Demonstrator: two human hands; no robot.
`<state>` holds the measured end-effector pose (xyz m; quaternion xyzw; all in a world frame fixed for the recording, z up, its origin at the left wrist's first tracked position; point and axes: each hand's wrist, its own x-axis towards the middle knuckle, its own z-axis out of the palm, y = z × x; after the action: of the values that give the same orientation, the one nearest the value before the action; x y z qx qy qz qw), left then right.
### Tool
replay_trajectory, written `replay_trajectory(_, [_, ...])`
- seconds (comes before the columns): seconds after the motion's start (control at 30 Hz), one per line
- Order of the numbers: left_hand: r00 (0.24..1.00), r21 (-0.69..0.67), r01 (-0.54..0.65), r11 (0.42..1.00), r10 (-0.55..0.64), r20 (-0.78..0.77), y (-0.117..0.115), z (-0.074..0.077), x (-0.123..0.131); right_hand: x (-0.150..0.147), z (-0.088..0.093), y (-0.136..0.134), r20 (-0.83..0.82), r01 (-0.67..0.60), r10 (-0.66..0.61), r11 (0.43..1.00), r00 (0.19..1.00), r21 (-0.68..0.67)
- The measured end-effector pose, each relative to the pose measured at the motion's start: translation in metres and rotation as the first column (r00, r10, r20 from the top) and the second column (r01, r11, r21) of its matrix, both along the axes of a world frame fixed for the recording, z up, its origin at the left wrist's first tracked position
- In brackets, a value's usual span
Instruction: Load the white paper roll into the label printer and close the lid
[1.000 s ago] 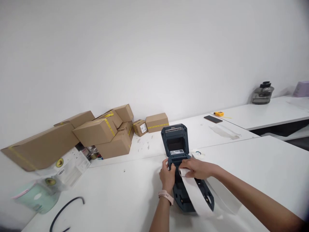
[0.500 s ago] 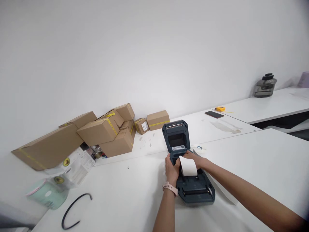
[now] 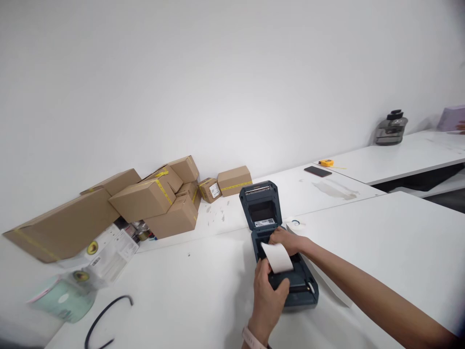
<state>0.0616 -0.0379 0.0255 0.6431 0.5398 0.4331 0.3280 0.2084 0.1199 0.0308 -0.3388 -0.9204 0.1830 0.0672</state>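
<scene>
White wall (image 3: 218, 82) behind, white table (image 3: 196, 295) below; boxes (image 3: 145, 198) heaped left, phone (image 3: 317, 171) and tape measure (image 3: 326, 163) back right, bottle (image 3: 390, 130) further off. Printer (image 3: 300, 275) sits on the near table, lid (image 3: 261, 206) raised; paper (image 3: 279, 258) is at the bay, 1 end curled up.

Left hand (image 3: 268, 293): thumb well apart from fingers, over the front of the bay; fingers by the paper's left edge, contact unclear. Right hand (image 3: 288, 241): reaches into the rear of the bay, fingertips mostly hidden; can't tell if it pinches anything.

Risks, my judgement:
1. Paper could sit skewed if whatever is under the curl, hidden from view, seats unevenly; likely cause of a crooked feed or jam.
2. Curl could crease if the left fingers catch its edge.
3. Lid could drop on the right hand if the printer gets bumped; no prop seen.
4. Printer could slide if pushed; can't confirm that either hand braces it.
5. Pale strip (image 3: 336, 289) by the right forearm could get dragged if that arm sweeps sideways.
6. Left thumb is near the roller (image 3: 301, 289); a touch could smudge it.
</scene>
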Motion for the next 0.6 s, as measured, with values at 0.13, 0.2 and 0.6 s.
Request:
replay_trajectory(0.13, [0.98,0.197,0.009,0.98,0.03,-0.194,-0.004,-0.013,0.005,-0.002,0.01,-0.002,0.109,0.012,-0.006,0.998,0.994,-0.054])
replay_trajectory(0.2, [0.976,0.31,0.043,0.95,0.026,-0.214,-0.008,-0.024,0.004,-0.002,0.014,-0.003,0.129,0.025,-0.016,0.997,0.992,-0.069])
replay_trajectory(0.6, [0.947,0.616,0.001,0.788,0.198,-0.254,-0.042,-0.082,0.015,0.008,0.038,-0.018,-0.099,0.023,-0.029,0.998,0.995,-0.058])
